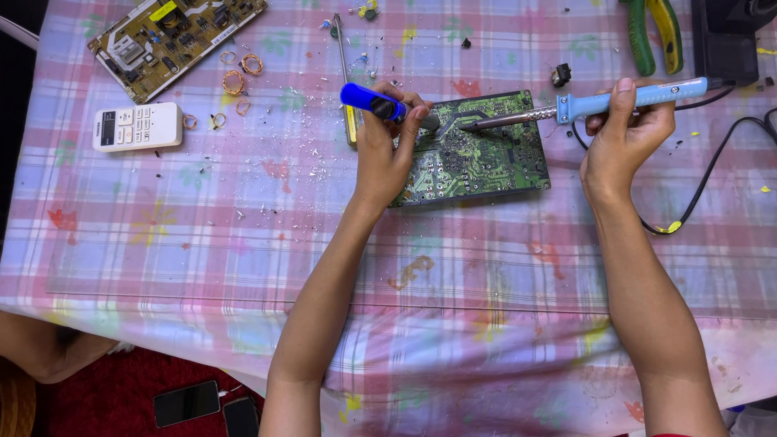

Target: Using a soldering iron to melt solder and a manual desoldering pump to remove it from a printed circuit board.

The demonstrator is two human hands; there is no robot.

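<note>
A green circuit board (pixel 486 158) lies solder side up on the checked tablecloth. My left hand (pixel 387 154) grips a blue desoldering pump (pixel 371 102), whose dark tip rests on the board's upper left part. My right hand (pixel 625 133) holds a soldering iron with a blue handle (pixel 631 99); its metal tip (pixel 469 126) touches the board just right of the pump's tip. The iron's black cord (pixel 704 182) runs off to the right.
A second circuit board (pixel 174 36) lies at the top left, with copper wire coils (pixel 235 81) and a white remote control (pixel 137 127) below it. Green-handled pliers (pixel 654 32) and a black box (pixel 728 36) sit top right. A screwdriver (pixel 346 81) lies behind the pump. Two phones (pixel 186 403) lie on the floor.
</note>
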